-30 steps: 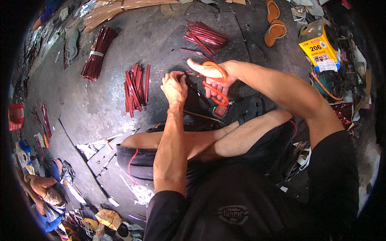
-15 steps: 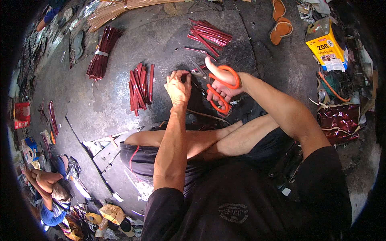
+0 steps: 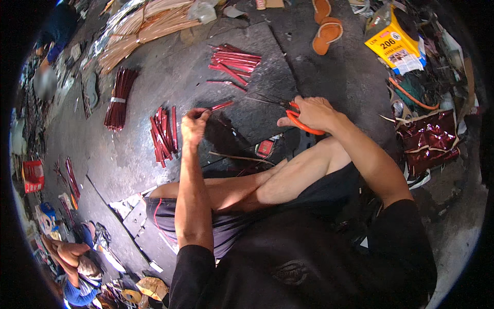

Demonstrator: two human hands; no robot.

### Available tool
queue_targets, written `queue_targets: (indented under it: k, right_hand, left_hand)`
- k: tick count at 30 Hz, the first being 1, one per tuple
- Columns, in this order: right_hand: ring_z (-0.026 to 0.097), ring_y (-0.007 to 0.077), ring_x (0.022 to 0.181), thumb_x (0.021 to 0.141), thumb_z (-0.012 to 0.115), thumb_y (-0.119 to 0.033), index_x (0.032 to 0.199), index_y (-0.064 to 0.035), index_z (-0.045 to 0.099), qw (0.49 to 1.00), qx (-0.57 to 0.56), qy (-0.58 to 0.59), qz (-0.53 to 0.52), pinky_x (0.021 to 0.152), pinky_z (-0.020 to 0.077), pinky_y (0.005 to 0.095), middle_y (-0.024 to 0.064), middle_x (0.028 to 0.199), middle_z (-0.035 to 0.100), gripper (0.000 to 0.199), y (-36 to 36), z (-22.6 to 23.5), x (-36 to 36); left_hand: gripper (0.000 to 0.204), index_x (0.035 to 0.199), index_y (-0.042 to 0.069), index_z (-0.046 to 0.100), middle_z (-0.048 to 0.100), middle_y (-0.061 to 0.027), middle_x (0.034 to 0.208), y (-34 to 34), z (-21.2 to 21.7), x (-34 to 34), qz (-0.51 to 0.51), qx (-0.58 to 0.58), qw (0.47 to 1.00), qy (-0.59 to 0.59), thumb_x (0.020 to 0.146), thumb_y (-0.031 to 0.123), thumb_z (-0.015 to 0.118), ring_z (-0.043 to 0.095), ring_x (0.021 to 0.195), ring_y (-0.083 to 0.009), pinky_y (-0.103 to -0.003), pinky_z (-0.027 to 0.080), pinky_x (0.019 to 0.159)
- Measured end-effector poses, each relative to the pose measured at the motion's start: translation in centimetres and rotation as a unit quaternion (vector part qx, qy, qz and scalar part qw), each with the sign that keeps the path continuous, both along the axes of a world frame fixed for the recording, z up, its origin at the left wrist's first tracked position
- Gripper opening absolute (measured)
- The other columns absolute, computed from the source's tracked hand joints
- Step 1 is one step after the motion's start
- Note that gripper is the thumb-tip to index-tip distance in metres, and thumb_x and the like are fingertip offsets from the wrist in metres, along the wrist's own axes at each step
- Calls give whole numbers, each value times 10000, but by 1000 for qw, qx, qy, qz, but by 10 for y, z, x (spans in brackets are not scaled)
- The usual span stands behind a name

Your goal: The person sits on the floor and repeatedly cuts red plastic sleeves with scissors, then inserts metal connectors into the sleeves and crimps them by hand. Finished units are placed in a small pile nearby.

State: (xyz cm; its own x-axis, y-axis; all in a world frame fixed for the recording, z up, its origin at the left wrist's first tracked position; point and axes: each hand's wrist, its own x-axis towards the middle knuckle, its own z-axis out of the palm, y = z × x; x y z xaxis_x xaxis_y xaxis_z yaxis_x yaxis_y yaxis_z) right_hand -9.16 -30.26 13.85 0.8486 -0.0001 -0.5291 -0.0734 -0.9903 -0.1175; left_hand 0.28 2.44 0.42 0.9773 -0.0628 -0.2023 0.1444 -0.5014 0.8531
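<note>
My left hand point(image 3: 194, 125) pinches one thin red stick point(image 3: 221, 106) by its end, just right of a loose pile of red sticks point(image 3: 163, 135) on the dark floor. My right hand point(image 3: 311, 113) grips orange-handled scissors point(image 3: 298, 121), whose dark blades point(image 3: 265, 99) point left and rest low over the floor. The two hands are apart, with the stick between them. Another pile of red sticks point(image 3: 234, 61) lies farther ahead. My bare legs are folded below the hands.
A tied bundle of red sticks point(image 3: 117, 99) lies at the left, pale long strips point(image 3: 144, 28) behind it. Orange sandals point(image 3: 325, 31), a yellow box point(image 3: 395, 44) and crumpled red foil point(image 3: 427, 141) lie at the right. Another person point(image 3: 77, 270) crouches at lower left.
My hands have separated: the right hand with the scissors swung right and down toward the floor, while the left hand moved left holding a single stick.
</note>
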Motion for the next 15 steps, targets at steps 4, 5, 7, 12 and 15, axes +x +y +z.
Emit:
queue_targets:
  k: [4, 5, 7, 12, 15]
  right_hand:
    - [585, 386, 1143, 756, 709, -615, 1223, 37, 507, 997, -11, -67, 33, 973, 456, 460, 255, 1197, 598, 827, -41, -13, 17]
    - [576, 381, 1161, 753, 740, -570, 1255, 37, 487, 994, 0, -96, 52, 986, 453, 453, 257, 1221, 588, 827, -52, -28, 21]
    - [561, 374, 1169, 781, 756, -300, 1291, 4, 458, 988, 25, -136, 63, 973, 458, 462, 236, 1234, 557, 664, -65, -55, 26]
    - [594, 372, 1063, 781, 758, -233, 1206, 4, 563, 979, -15, -170, 111, 912, 483, 440, 196, 1117, 589, 524, -18, -8, 23]
    - [601, 359, 1049, 835, 733, -308, 1176, 12, 580, 953, 176, -210, 128, 901, 480, 412, 201, 1149, 606, 492, 34, 31, 6]
  left_hand:
    - [246, 983, 27, 728, 710, -42, 889, 10, 43, -4, 25, -59, 997, 50, 847, 231, 741, 615, 838, -127, -279, 470, 807]
    - [245, 988, 27, 724, 706, -35, 900, 13, 63, -7, 43, -44, 997, 56, 846, 225, 745, 608, 846, -123, -273, 464, 813]
    - [183, 966, 28, 711, 693, -23, 892, 22, 99, -26, 45, -79, 996, 24, 861, 177, 726, 595, 854, -110, -267, 457, 818]
    - [199, 977, 64, 690, 674, 9, 942, 63, 160, -108, 92, -112, 989, -7, 864, 220, 739, 579, 930, -123, -295, 431, 891]
    - [125, 986, 48, 675, 667, 4, 901, 112, 158, -172, 278, -173, 933, -153, 882, 106, 710, 576, 849, -78, -240, 457, 772]
